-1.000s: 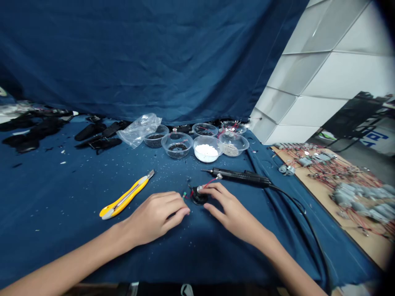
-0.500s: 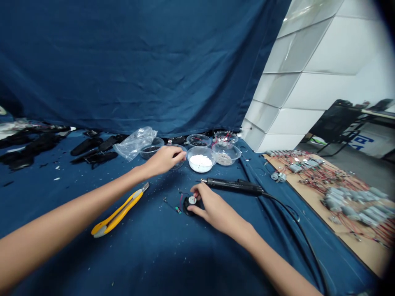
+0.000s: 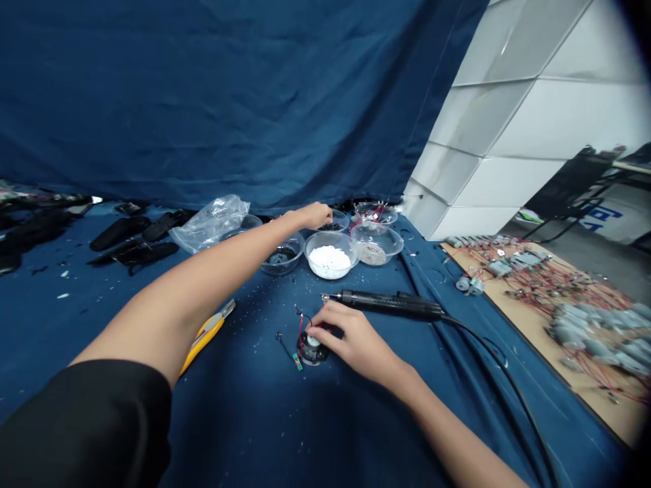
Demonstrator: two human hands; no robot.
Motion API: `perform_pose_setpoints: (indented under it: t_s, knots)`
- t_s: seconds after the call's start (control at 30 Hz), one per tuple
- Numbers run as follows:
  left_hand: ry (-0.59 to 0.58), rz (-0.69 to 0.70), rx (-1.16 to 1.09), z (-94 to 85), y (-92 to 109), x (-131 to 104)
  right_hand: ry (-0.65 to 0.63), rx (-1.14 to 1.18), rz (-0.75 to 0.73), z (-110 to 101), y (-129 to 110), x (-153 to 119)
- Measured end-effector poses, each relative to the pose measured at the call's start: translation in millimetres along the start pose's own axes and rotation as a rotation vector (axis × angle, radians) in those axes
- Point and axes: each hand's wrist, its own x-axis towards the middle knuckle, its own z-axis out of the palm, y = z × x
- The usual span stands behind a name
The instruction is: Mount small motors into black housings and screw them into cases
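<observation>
Behind white-filled bowl (image 3: 330, 238), our left hand (image 3: 316, 215) likely fetching, grip unclear; before it, right hand (image 3: 356, 339) pinches black assembly (image 3: 312, 355). Probably wants delicate pickup.

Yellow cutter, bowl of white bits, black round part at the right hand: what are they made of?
Yellow cutter: probably plastic, smooth and evenly coloured; its grey tip looks metallic.
Bowl: likely clear plastic, glossy; walls are see-through.
Black round part: perhaps moulded plastic, dark with slight sheen; partly hidden.

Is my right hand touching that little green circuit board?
Apart: the head view shows a clear gap between the right hand and the green circuit board, lower left.
</observation>
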Motion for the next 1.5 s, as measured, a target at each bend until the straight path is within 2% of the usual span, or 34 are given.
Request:
perform_pose_setpoints:
  t_s: [0.13, 0.23, 0.4, 0.53, 0.73, 0.87, 1.13, 1.23, 1.3, 1.4, 1.5]
  knots:
    - [-0.177, -0.022, 0.013, 8.8, -6, 24, -0.03, 0.05, 0.014, -1, 2, -1]
    - [-0.203, -0.056, 0.035, 14.9, -8, 31, -0.073, 0.093, 0.027, -6, 1, -3]
    - [-0.164, -0.076, 0.053, 21.0, -8, 31, -0.166, 0.136, -0.035, -13, -1, -5]
    - [-0.161, -0.071, 0.052, 20.1, -8, 29, -0.188, 0.102, -0.002, -13, 0, -4]
    - [-0.113, -0.063, 0.033, 17.4, -17, 31, -0.11, 0.062, 0.065, -10, 3, -3]
    - [-0.086, -0.069, 0.016, 17.5, -23, 28, -0.075, 0.046, 0.052, -6, 7, -3]
    - [0.114, -0.057, -0.054, 8.4, -14, 13, -0.092, -0.051, 0.009, -5, 4, -4]
    - [0.243, -0.021, -0.073, -0.9, -6, -10, -0.092, -0.168, -0.02, -6, 0, -7]
    - [0.387, 0.005, -0.1, -6.9, 1, -38, -0.091, -0.232, -0.042, -8, -2, -9]
    - [0.696, 0.054, -0.181, -13.7, 15, -99, -0.026, -0.345, -0.051, -10, -5, -14]
    - [0.898, 0.115, -0.147, -16.8, 34, -170, 0.099, -0.502, -0.055, -9, -11, -16]
